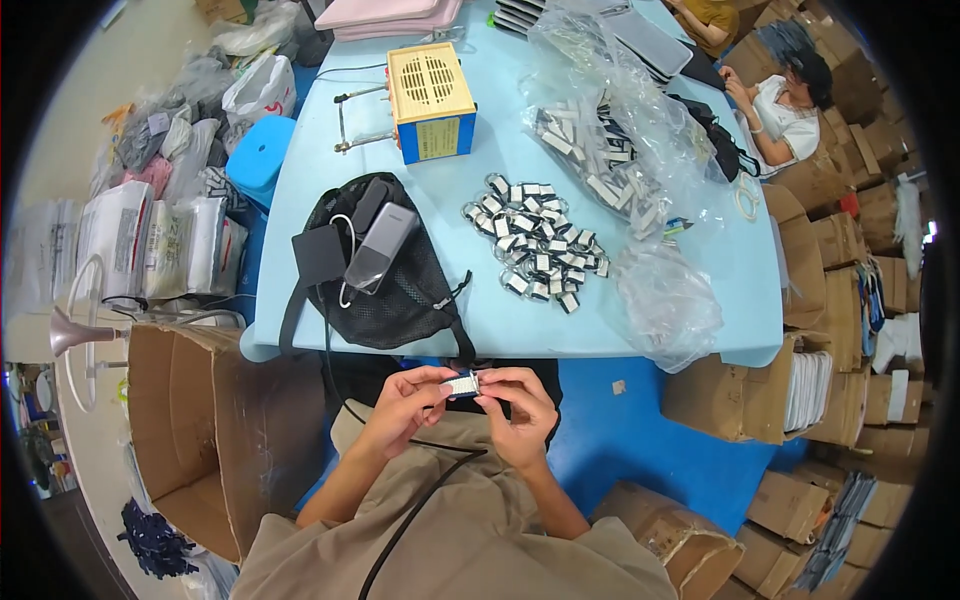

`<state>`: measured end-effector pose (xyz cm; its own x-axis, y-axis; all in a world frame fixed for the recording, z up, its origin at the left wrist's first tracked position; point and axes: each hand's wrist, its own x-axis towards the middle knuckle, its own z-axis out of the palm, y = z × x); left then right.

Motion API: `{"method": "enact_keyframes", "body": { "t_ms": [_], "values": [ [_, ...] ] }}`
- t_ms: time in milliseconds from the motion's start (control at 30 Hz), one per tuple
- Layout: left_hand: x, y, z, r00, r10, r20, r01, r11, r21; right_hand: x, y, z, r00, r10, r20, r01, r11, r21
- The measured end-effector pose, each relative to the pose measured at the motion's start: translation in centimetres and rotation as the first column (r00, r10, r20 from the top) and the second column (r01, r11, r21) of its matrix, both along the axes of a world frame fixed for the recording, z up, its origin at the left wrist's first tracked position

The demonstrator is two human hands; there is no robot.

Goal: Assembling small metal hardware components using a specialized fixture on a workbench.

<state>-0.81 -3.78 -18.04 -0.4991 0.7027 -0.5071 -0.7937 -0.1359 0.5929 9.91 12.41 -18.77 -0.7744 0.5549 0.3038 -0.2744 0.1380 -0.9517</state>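
Above my lap, near the table's front edge, a small white-and-dark rectangular piece (462,386) is pinched between my two hands. My left hand (408,408) grips one end with thumb and fingers. The other end is between the thumb and fingers of my right hand (517,408). On the table beyond lies a heap of small white-and-black pieces (540,238), several with metal rings. A clear plastic bag (600,160) holds more small pale pieces to the right of the heap. What is printed or fixed on the held piece is too small to make out.
A black mesh bag (385,305) with a grey power bank (383,248) lies left on the light-blue table (600,335). Behind it stands a yellow-and-blue box device (432,100) with metal rods. An open carton (185,440) is at my left. A co-worker (785,120) sits far right.
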Motion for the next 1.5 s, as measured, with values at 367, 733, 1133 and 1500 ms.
{"method": "enact_keyframes", "body": {
  "t_ms": [367,733,1133,1500],
  "values": [
    [0.2,0.2,-0.2,0.992,-0.083,-0.1,0.083,0.997,-0.012,0.4,-0.6,0.6,0.996,0.085,0.013,-0.078,0.956,-0.281],
    [0.4,0.0,-0.4,0.953,-0.105,-0.285,0.089,0.994,-0.069,0.7,0.8,-0.2,0.977,0.087,0.195,-0.09,0.996,0.003],
    [1.0,1.2,-1.1,0.927,-0.031,-0.374,0.087,0.987,0.133,0.5,-0.5,4.7,0.954,0.056,0.294,0.036,0.953,-0.299],
    [0.5,0.9,-1.5,0.887,0.053,-0.458,0.027,0.986,0.167,0.5,-0.6,4.2,0.968,0.047,0.247,-0.072,0.993,0.094]
  ]
}}
